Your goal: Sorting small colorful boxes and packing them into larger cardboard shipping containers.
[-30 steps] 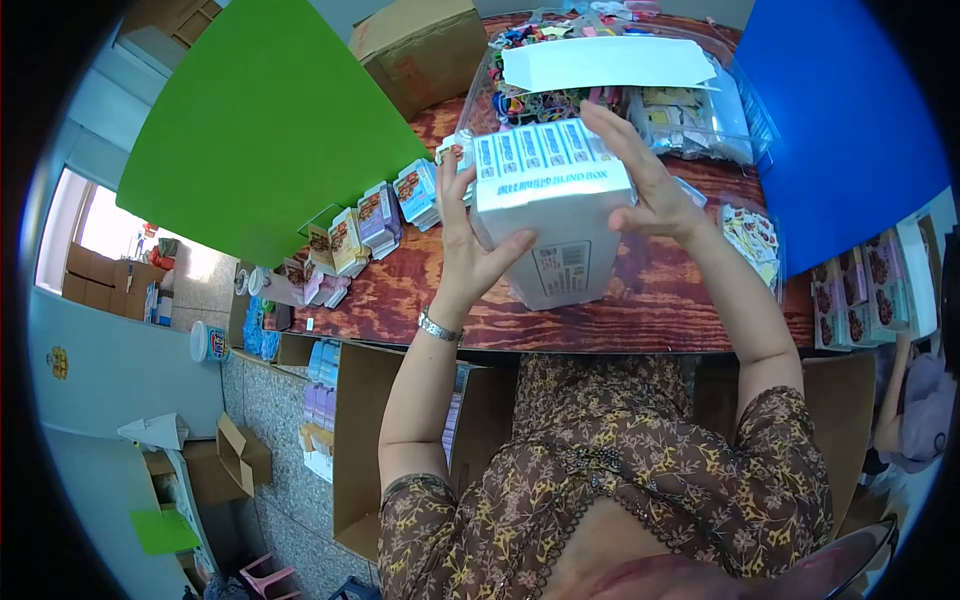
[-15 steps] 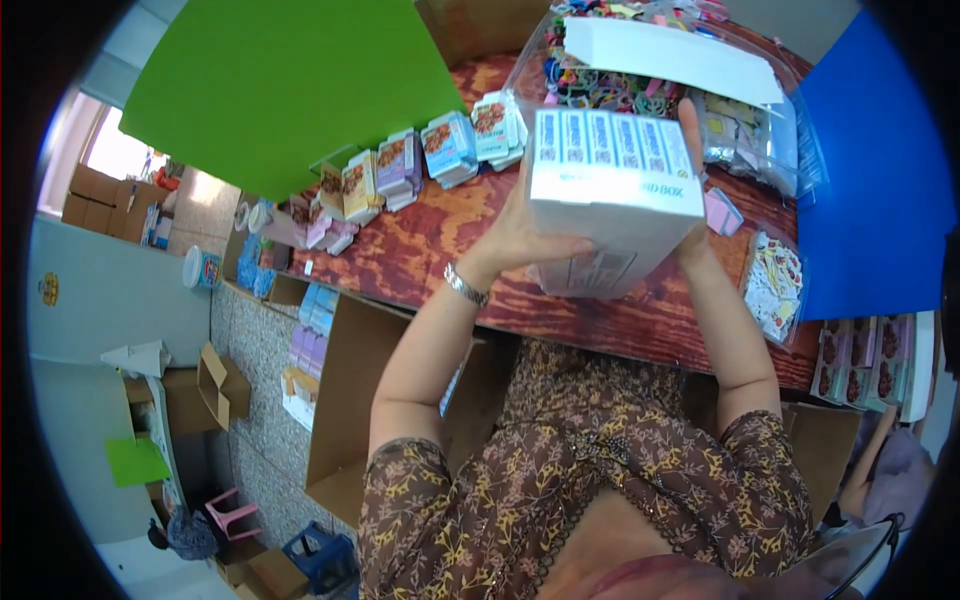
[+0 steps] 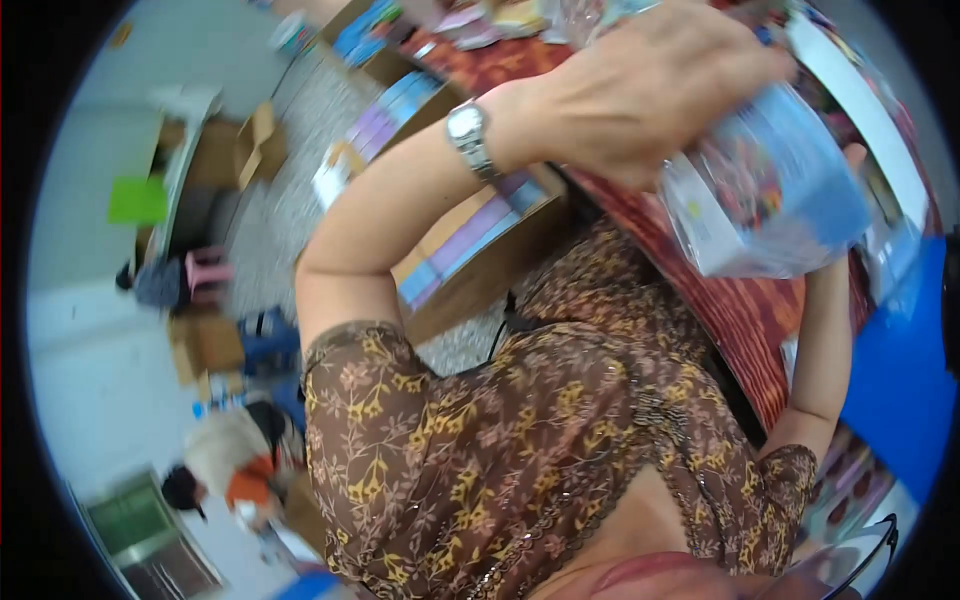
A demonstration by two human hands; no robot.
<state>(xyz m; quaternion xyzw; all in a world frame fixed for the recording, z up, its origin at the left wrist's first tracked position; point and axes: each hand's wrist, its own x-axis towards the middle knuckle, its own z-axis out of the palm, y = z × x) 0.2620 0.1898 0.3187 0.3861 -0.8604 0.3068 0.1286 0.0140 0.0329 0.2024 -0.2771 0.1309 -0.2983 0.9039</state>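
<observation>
A box [image 3: 810,190], white on one side and light blue on another, is held tilted above the table's front edge. Its blue face has a glossy look and a coloured picture, both blurred. My right hand [image 3: 853,156] supports it from the far right side, a fingertip showing past the edge and most of the palm hidden behind the box. Across the box's upper left corner reaches my left hand [image 3: 640,90], back of the hand uppermost, with a metal watch on its wrist. Its fingers are smeared by motion, so their grip is unclear.
The red-brown patterned table [image 3: 745,310] runs along the right. A long white flap [image 3: 860,110] and a blue panel [image 3: 900,370] lie beyond the box. Below the table stands an open carton [image 3: 490,280] with purple and blue packs. Another person [image 3: 235,450] bends over at lower left.
My view has swung round, shifting the table to the right. The box has turned from its white printed side to a blue face. My left hand has moved from its side to over its top.
</observation>
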